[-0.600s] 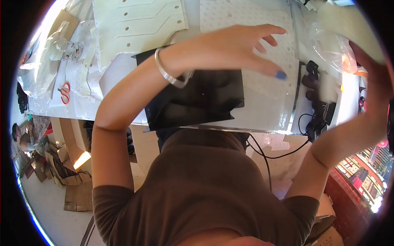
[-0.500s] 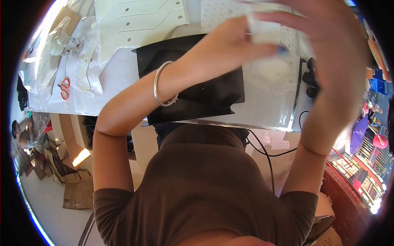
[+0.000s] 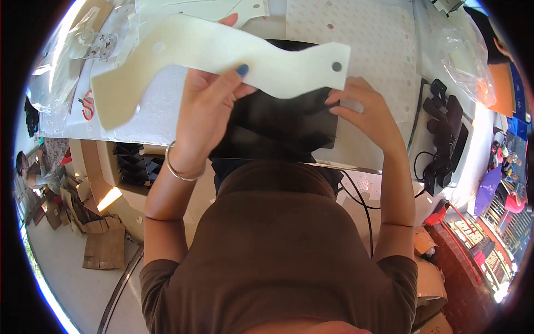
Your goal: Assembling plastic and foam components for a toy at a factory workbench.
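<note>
My left hand grips a wavy cream-white strip, thumb on top and fingers beneath. It looks like thin foam or felt and has a dark round hole near its right end. My right hand hovers by that end, thumb and fingers apart; whether a fingertip touches the edge, I cannot tell. Under the strip, a black sheet-like panel lies at the table's front edge, partly hidden by the strip and my left hand. Behind, part of another white wavy-cut sheet shows.
A dotted backing sheet covers the back of the white table. Red-handled scissors and a clear bottle lie at left. Black moulded parts and a clear plastic bag are at right. An open carton stands below left.
My left hand has come back from the right and now holds the wavy strip over the black panel. My right hand has come down from its raised, blurred position to the strip's right end.
</note>
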Motion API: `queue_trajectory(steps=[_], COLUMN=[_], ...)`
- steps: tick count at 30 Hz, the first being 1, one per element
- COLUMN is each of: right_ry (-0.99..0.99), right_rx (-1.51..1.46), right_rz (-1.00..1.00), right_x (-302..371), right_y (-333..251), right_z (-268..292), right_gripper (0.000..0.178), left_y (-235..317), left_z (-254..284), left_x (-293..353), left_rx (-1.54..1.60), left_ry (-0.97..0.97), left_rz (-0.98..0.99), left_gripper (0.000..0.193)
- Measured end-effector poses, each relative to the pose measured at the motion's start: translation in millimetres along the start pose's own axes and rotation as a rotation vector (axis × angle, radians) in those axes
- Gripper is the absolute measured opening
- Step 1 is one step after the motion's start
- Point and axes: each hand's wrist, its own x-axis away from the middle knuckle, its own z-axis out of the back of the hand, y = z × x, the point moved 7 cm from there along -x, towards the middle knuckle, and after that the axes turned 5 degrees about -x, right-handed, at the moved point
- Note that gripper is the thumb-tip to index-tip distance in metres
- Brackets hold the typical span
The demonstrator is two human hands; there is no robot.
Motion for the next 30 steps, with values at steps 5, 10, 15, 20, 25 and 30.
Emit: queue_trajectory(steps=[5,10,15,20,25,30], right_ry=[0.247,0.313,0.448,0.464,0.606,0.566], right_rx=[-0.36,-0.349,-0.173,-0.129,-0.14,-0.316], right_rz=[-0.214,-0.232,-0.279,-0.25,-0.236,-0.334], right_x=[10.7,11.9,23.1,28.2,30.8,32.1], right_y=[17.1,21.8,34.4,39.8,35.3,50.5], right_z=[18.8,10.6,13.0,7.8,20.0,25.6], right_gripper=[0.015,0.012,0.012,0.015,0.02,0.014], left_y=[-24.5,-30.5,-23.2,-25.5,-16.7,-22.0], left_z=[-10.1,-16.4,-32.4,-29.4,-36.3,-19.4], left_x=[9.5,10.3,10.1,10.9,8.8,8.9], left_rx=[-0.101,-0.178,-0.772,-0.816,-1.107,-0.696], left_ry=[-0.009,0.023,-0.203,-0.211,-0.236,-0.001], left_rz=[0.062,0.026,-0.219,-0.181,-0.166,-0.129], left_gripper=[0.059,0.053,0.038,0.039,0.039,0.037])
